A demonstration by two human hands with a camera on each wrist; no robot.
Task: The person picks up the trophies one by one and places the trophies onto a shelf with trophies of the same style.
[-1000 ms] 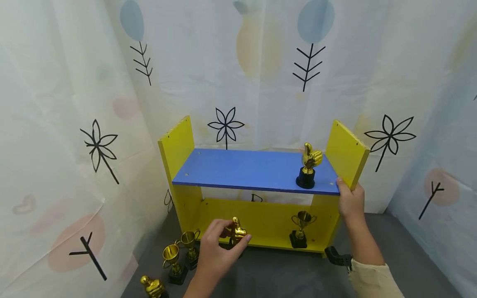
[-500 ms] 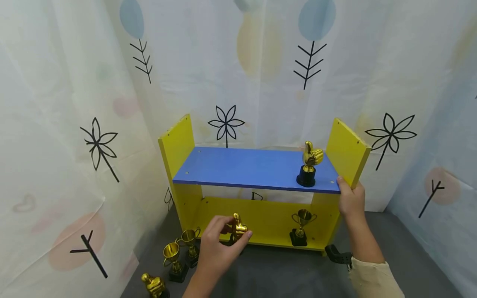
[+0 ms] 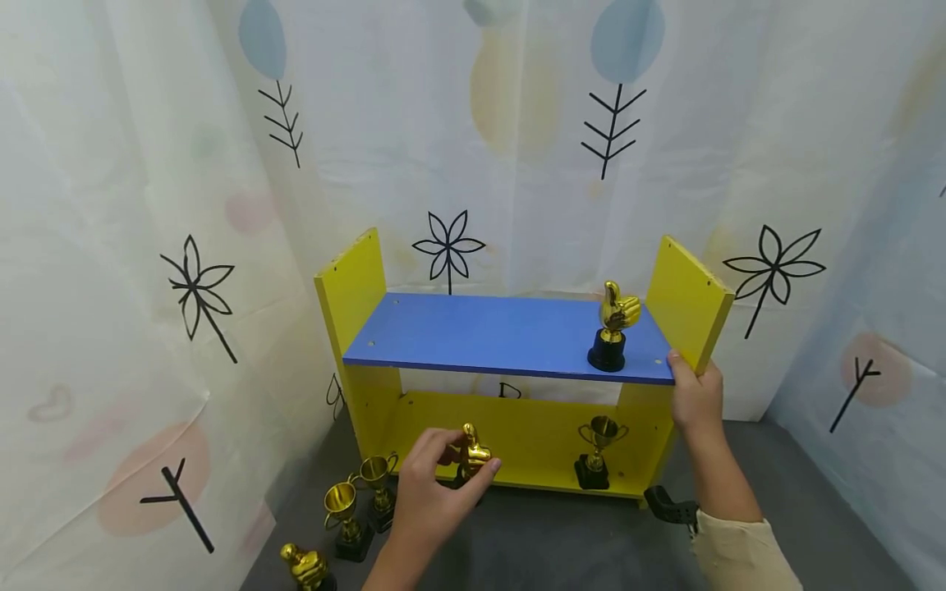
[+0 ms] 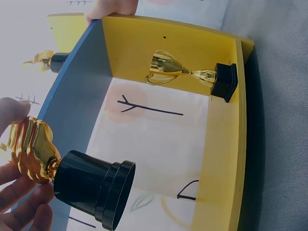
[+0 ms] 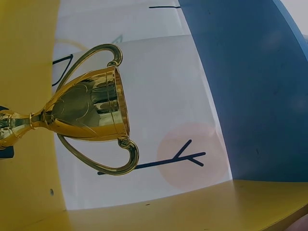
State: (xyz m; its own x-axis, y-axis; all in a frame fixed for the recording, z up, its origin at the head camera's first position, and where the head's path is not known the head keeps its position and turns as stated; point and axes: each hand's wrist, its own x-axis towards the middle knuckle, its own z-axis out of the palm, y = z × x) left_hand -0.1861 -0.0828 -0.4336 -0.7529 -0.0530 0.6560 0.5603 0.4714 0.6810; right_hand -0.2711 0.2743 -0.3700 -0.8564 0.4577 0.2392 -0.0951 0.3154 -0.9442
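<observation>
In the head view, my left hand (image 3: 434, 492) holds a gold thumbs-up trophy (image 3: 475, 454) in front of the shelf unit's lower compartment. The left wrist view shows fingers and thumb around its gold top, with the black round base (image 4: 91, 180) free of the hand. My right hand (image 3: 698, 398) grips the front edge of the yellow right side panel (image 3: 689, 302), thumb near the blue shelf board (image 3: 473, 328). Another thumbs-up trophy (image 3: 610, 324) stands on that board at the right. Below it, a gold cup trophy (image 3: 600, 439) stands in the lower compartment.
Left of the unit, two gold cup trophies (image 3: 342, 505) stand on the grey surface (image 3: 562, 542). Nearer, a thumbs-up trophy (image 3: 305, 565) is cut by the frame's bottom edge. The yellow left panel (image 3: 349, 283) rises above the blue board. A patterned curtain (image 3: 517, 180) hangs behind.
</observation>
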